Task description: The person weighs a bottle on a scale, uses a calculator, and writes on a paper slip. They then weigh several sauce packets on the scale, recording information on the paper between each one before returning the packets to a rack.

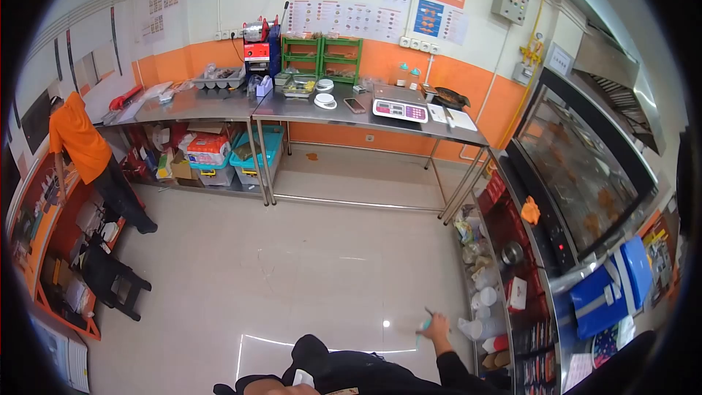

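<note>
My right hand [437, 326] is low in the view on a black sleeve, reaching toward the shelf rack [504, 300] on the right. Its fingers are closed on a thin light-blue stick-like object [422, 332], too small to identify. Stacked white cups [482, 298] sit on the rack just right of that hand. Only a sliver of my left hand [281, 389] shows at the bottom edge, against my dark clothing, and its fingers are hidden.
Two steel tables [219, 108] stand along the far wall with a scale [399, 110], a phone [355, 104] and bowls. A person in an orange shirt [79, 143] leans over the left counter. A glass-fronted warmer [585, 175] and blue bag [610, 285] are at right. Black stool [110, 278] at left.
</note>
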The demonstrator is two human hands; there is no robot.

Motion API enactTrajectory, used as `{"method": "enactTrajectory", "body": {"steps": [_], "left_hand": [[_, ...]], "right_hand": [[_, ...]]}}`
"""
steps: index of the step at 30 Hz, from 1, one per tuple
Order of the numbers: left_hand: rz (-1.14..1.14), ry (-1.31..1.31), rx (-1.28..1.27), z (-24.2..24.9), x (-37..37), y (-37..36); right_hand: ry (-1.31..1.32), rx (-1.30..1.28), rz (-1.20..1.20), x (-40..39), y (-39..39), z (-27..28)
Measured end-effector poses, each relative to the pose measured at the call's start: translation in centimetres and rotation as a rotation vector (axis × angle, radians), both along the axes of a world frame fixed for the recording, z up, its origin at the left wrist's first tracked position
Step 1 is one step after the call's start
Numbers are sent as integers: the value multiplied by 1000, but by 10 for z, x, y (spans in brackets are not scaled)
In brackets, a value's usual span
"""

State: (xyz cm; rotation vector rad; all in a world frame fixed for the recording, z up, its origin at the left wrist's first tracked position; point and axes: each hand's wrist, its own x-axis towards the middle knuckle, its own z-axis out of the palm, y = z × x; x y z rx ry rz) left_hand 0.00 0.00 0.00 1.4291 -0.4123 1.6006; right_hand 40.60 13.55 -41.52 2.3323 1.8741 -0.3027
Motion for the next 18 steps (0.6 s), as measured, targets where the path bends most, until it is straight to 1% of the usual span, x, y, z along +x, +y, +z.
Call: {"method": "enactTrajectory", "body": {"steps": [4, 8, 10, 12, 15, 18], "left_hand": [[2, 17, -63, -22, -29, 122], [-49, 33, -77, -32, -56, 249], [-82, 33, -86, -27, -69, 313], [-110, 41, -81, -22, -78, 374], [-163, 53, -94, -15, -86, 461], [-214, 64, -101, -15, -84, 542]], "right_hand": [[108, 387, 137, -60, 212, 81], [129, 734, 214, -111, 375, 180], [93, 772, 228, -126, 443, 227], [137, 822, 216, -135, 506, 275], [146, 893, 207, -141, 583, 330], [73, 944, 222, -129, 672, 367]]}}
